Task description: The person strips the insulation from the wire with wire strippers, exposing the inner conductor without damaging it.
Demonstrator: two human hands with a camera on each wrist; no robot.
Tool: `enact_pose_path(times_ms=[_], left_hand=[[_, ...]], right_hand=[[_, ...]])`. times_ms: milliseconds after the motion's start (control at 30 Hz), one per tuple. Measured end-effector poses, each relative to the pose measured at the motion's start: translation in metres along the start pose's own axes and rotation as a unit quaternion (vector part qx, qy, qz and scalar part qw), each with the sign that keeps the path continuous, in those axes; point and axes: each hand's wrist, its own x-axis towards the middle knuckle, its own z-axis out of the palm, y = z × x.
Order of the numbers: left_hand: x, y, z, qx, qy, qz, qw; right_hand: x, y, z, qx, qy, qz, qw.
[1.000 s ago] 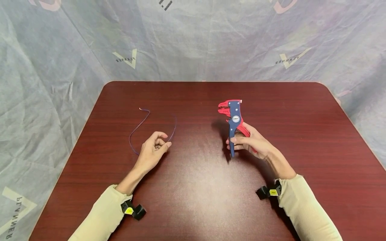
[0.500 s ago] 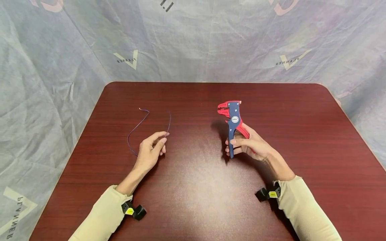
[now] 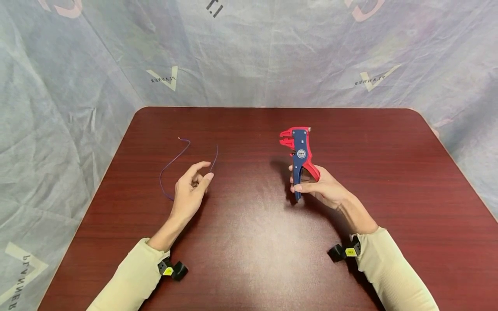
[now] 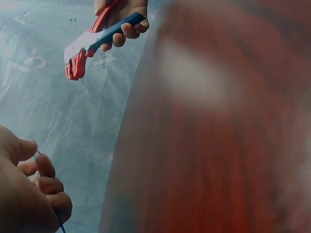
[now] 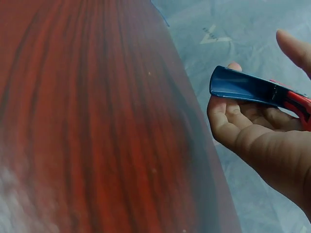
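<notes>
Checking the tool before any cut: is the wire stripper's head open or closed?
Open. The wire stripper stands upright in the right hand, and a gap shows between its red head parts; the handles are spread.

Dark red wood-grain counter (image 3: 253, 242) with rounded corners carried one thin purple wire (image 3: 171, 162), looped, on its left half.

"PLANNER" on the backdrop sheet (image 3: 249, 52)

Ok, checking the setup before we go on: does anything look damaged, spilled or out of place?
Nothing stands out. The right hand holds the wire stripper upright; the left hand pinches the thin wire.
</notes>
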Motion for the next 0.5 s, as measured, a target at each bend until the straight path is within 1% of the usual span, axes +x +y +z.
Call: enact_pose_path(times_ms=[133, 300, 400, 500], left_hand=[[0.001, 0.003, -0.001, 0.013, -0.005, 0.014, 0.9998], [0.003, 0.007, -0.002, 0.025, -0.006, 0.003, 0.9997], [0.004, 0.010, -0.003, 0.028, 0.000, -0.010, 0.9996], [0.006, 0.013, -0.004, 0.024, 0.011, -0.011, 0.9996]], right_hand=[[0.000, 0.000, 0.001, 0.006, -0.010, -0.010, 0.9999], [0.000, -0.002, 0.005, 0.009, -0.031, -0.004, 0.9995], [0.001, -0.002, 0.006, 0.029, -0.057, -0.004, 0.9980], [0.001, -0.003, 0.008, 0.062, -0.094, -0.009, 0.9936]])
